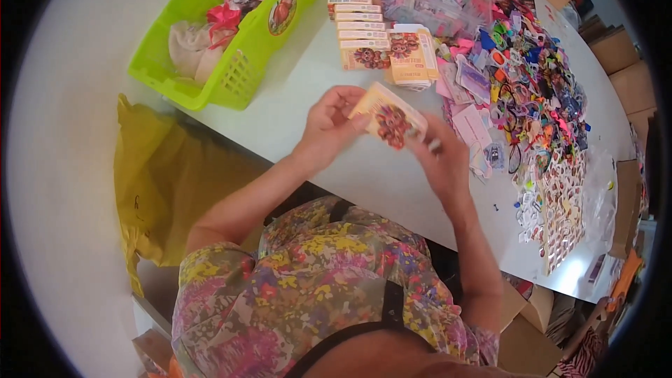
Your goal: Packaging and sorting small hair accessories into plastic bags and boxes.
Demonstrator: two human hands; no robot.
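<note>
A small cream box with a colourful character printed on it is held up above the white table, between my two hands. My left hand grips its left side, thumb on the front. At the right edge my right hand closes on the same box, and a small pale thing I cannot make out shows by its fingers. Just beyond, several matching boxes lie overlapped in a row. Beside that row is a stack of similar printed cartons, apparently flat.
A lime-green basket with soft items stands at the far left. To the right spreads a heap of small colourful trinkets, with stickers nearer. Clear bags of packets lie at the back. A yellow bag hangs beside the table.
</note>
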